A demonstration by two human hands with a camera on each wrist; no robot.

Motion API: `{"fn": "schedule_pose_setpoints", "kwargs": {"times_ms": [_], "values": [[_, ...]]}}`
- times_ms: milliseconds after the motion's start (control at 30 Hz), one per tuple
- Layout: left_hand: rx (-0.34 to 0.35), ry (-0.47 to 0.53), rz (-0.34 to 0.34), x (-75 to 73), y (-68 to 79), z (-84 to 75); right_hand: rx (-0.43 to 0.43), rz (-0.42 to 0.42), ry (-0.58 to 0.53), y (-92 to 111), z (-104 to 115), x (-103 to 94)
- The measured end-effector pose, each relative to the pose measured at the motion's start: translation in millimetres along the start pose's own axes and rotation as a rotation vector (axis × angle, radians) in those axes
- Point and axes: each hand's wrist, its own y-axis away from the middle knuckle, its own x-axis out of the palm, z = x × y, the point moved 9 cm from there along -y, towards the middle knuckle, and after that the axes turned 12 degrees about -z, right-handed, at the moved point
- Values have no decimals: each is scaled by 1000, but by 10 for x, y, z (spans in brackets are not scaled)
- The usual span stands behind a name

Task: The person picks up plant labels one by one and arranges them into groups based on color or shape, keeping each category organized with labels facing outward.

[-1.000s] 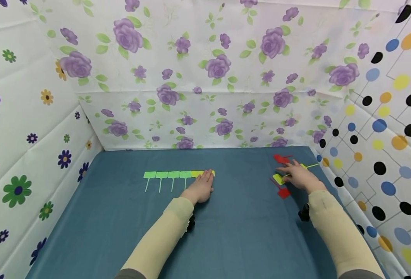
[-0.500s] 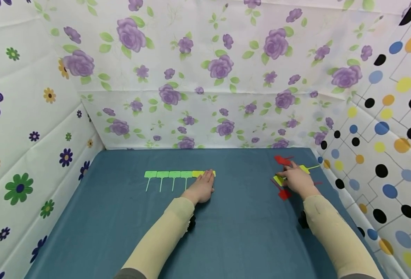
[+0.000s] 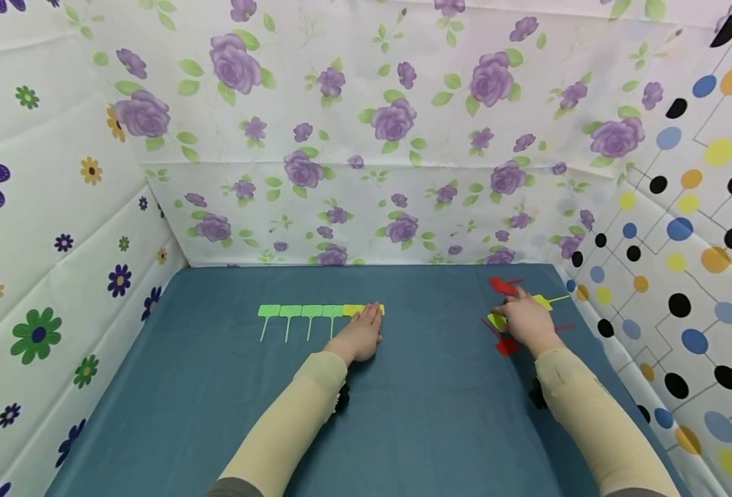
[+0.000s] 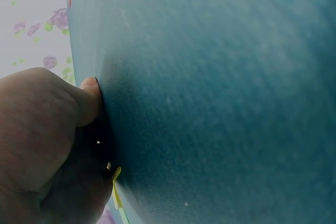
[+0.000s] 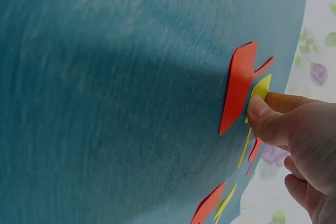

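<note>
T-shaped plant labels lie in a row on the blue cloth, with several green labels point(image 3: 312, 311) at the left and yellow labels point(image 3: 352, 310) at the right end. My left hand point(image 3: 358, 335) rests with straight fingers across the yellow end, hiding part of it. At the right, my right hand point(image 3: 528, 321) has thumb and index finger on a yellow label point(image 5: 262, 83), pinching it at its head. Close around it lie a red label point(image 3: 506, 345) in front, another red label point(image 3: 502, 285) behind and a second yellow label point(image 3: 542, 301). A red stem point(image 3: 564, 326) shows beside the wrist.
Blue cloth point(image 3: 428, 414) covers the table. A rose-patterned curtain point(image 3: 353, 207) stands behind it, a flower-patterned curtain point(image 3: 43, 276) at the left and a dotted curtain point(image 3: 713, 310) at the right, near the loose labels.
My right hand has shifted slightly left and its fingers have drawn in on the yellow label; a red stem now shows at its right. The left hand stays on the row.
</note>
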Motion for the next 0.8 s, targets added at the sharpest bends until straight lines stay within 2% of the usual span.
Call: {"fn": "schedule_pose_setpoints", "kwargs": {"times_ms": [133, 200, 433, 600, 800], "values": [[-1, 2, 1, -70, 35, -39, 70, 16, -12, 16, -35, 17], [0, 12, -3, -58, 26, -33, 90, 20, -17, 22, -36, 8], [-3, -24, 8, -130, 87, -88, 95, 15, -10, 14, -18, -43], [-11, -16, 7, -93, 68, -65, 105, 16, -23, 11, -32, -22], [-19, -14, 7, -41, 33, -36, 194, 50, -84, 39, -108, 42]]}}
